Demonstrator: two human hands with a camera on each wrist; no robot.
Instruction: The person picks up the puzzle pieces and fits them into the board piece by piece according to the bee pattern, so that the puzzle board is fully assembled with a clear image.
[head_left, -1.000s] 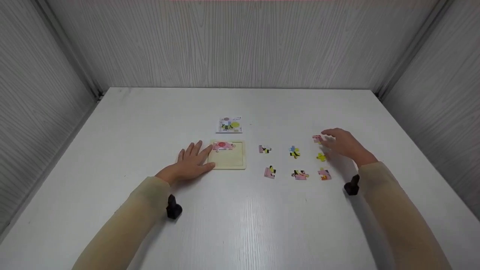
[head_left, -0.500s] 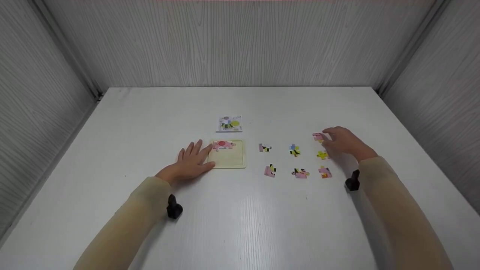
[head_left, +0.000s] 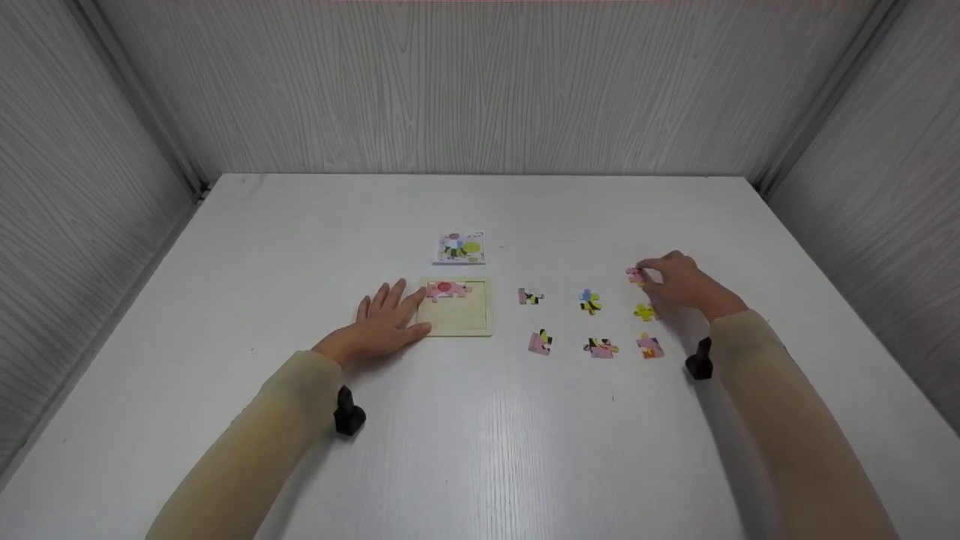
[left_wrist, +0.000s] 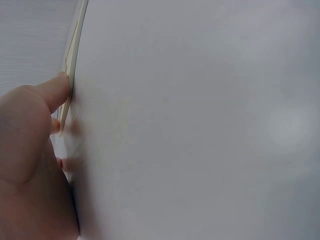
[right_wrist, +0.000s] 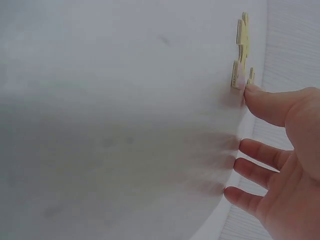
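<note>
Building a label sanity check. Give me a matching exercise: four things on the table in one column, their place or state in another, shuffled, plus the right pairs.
Things:
1. left hand
2. right hand
3. picture card
4. pink elephant piece

Places or states:
A. lies flat beyond the puzzle tray
B. sits in the tray's far part
C. rests flat against the tray's left edge
D. fingertips on the farthest right loose piece

Pairs: 1-C, 2-D, 3-A, 4-B
</note>
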